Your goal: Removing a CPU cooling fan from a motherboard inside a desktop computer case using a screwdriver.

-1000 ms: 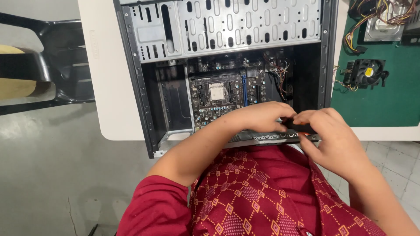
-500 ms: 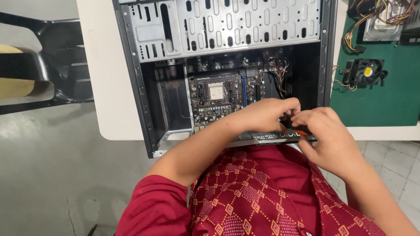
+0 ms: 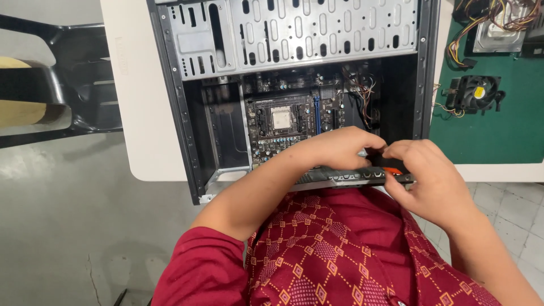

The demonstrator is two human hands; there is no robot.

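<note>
I see two hands at work, close together at the near edge of one open computer case (image 3: 187, 102). My left hand (image 3: 340, 148) lies curled over the case's rear panel (image 3: 340, 177), fingers bent and pressing down beside the other hand. My right hand (image 3: 428, 173) is clamped on one screwdriver (image 3: 388, 164) with a black and orange handle; only a short part of the handle shows between the fingers, and I cannot see its tip. The two hands touch or nearly touch at the fingertips, right over that panel.

Behind the hands, inside the case, lies one motherboard (image 3: 289, 122), flat, with one square pale processor socket (image 3: 281, 118) near its middle and blue slots just to the right. A bundle of thin wires (image 3: 365, 99) hangs at the board's right side. Above it, one perforated metal drive cage (image 3: 294, 31) spans the case.

The case rests on a white surface (image 3: 141, 113). To its right lies one green mat (image 3: 498, 133), carrying one black cooler fan (image 3: 476, 92) with a yellow centre and, farther back, one metal drive (image 3: 501, 34) under coloured cables. At far left one dark chair (image 3: 68, 85) stands on the grey floor (image 3: 73, 226).
</note>
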